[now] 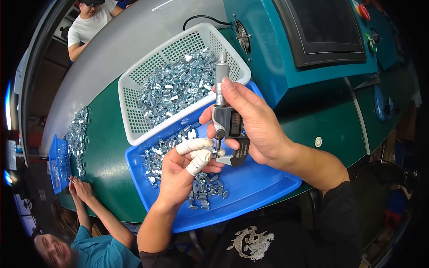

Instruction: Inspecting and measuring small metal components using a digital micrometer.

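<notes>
A silver-and-black digital micrometer [235,123] was grasped in the right hand [259,120], its barrel pointed away from the body and the thumb laid along it. By the left hand [176,174], whose thumb and forefinger were covered with white finger cots [199,161], a small shiny silver metal piece [209,150] was pinched beside the measuring gap of the micrometer; whether it was touched by the measuring faces could not be told. Both hands were held above a shallow blue plastic tray [270,183], in which loose silver metal pieces [203,187] were scattered. Against the far side of the tray, a white perforated plastic basket [130,133] was seen, heaped with similar pieces. A dark green bench [103,147] was occupied by these containers and, near the right hand, by a teal metal machine [263,49]. At the far left, another silver heap [78,136] was placed beside a small blue basket [54,167], near a co-worker's hands [82,188].
</notes>
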`<action>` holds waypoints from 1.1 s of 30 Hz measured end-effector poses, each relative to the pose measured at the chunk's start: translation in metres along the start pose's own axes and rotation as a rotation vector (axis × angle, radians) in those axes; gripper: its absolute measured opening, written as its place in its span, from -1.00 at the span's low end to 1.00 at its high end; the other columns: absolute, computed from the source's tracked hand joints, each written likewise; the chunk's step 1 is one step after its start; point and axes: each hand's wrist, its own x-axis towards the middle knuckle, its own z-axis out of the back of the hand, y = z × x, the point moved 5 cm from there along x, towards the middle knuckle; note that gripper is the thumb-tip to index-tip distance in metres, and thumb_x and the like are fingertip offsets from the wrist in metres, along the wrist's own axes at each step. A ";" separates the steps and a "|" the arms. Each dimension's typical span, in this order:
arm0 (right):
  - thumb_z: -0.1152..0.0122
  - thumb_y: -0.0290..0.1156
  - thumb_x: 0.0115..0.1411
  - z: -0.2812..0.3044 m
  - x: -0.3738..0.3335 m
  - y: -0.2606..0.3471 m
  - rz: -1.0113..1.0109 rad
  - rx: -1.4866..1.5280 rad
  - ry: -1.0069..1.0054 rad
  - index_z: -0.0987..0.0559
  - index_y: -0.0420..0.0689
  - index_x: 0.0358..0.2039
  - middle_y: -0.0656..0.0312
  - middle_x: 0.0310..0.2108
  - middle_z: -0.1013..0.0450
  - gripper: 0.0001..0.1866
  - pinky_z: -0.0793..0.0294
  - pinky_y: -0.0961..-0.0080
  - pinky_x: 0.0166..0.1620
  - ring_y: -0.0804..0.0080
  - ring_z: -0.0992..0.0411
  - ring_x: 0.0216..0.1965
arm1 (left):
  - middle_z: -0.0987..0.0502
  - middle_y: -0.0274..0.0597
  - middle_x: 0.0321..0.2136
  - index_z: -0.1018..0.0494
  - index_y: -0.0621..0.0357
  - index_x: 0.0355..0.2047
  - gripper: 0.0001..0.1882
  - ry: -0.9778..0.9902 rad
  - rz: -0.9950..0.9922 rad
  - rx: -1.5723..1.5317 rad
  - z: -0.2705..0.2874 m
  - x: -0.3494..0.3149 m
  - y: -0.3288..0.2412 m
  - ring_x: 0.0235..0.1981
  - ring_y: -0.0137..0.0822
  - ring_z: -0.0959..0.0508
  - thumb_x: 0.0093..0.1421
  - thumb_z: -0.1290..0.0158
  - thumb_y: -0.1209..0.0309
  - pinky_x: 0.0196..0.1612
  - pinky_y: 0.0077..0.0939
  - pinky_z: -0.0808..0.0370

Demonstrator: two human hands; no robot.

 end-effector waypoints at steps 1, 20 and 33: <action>0.12 0.01 0.29 0.001 0.001 0.000 -0.002 0.005 0.004 -0.31 -0.14 -0.15 0.08 -0.42 -0.46 -0.56 -0.27 0.75 -0.73 0.53 -0.47 -0.53 | -0.54 0.00 -0.28 -0.42 0.29 -0.11 -0.73 -0.002 0.002 -0.004 0.001 0.001 0.001 -0.31 -0.23 -0.60 0.20 -0.04 0.45 -0.23 -0.40 -0.59; 0.24 0.00 0.33 -0.005 -0.003 0.000 -0.013 -0.046 0.019 -0.30 -0.14 -0.02 0.12 -0.41 -0.45 -0.53 -0.27 0.73 -0.71 0.47 -0.46 -0.48 | -0.54 -0.19 -0.36 -0.34 0.34 -0.03 -0.63 -0.547 -0.472 0.350 0.059 0.008 -0.041 -0.47 -0.55 -0.51 0.15 -0.09 0.52 -0.44 -0.72 -0.47; 0.25 -0.01 0.33 -0.003 -0.003 -0.002 -0.018 -0.052 0.011 -0.29 -0.13 -0.01 0.11 -0.40 -0.45 -0.54 -0.26 0.72 -0.71 0.48 -0.45 -0.47 | -0.45 -0.13 -0.48 -0.56 0.13 -0.32 -0.79 -0.344 -0.330 1.454 0.039 0.014 -0.001 -0.49 -0.09 -0.49 -0.04 -0.18 0.47 -0.40 -0.24 -0.42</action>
